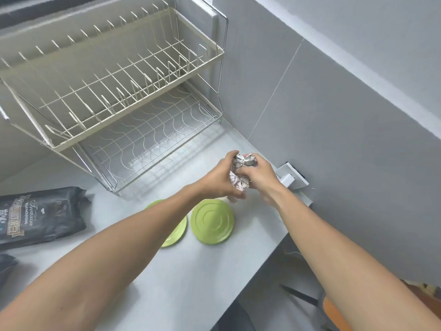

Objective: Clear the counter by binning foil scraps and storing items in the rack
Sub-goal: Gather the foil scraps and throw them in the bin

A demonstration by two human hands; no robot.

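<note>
Both my hands close around a crumpled wad of silver foil (pixel 241 172) held just above the grey counter (pixel 214 271), near the right wall. My left hand (pixel 218 179) grips its left side and my right hand (pixel 259 176) its right side. Two green plates lie face down on the counter below the hands: one (pixel 212 222) fully in view, the other (pixel 175 231) partly hidden under my left forearm. The two-tier wire dish rack (pixel 114 91) stands at the back left with both tiers bare.
A dark printed bag (pixel 40 215) lies at the counter's left, with another dark item (pixel 7 266) at the left edge. A white wall socket (pixel 292 179) sits to the right of my hands. The counter's edge drops off at the lower right beside an orange chair (pixel 336 314).
</note>
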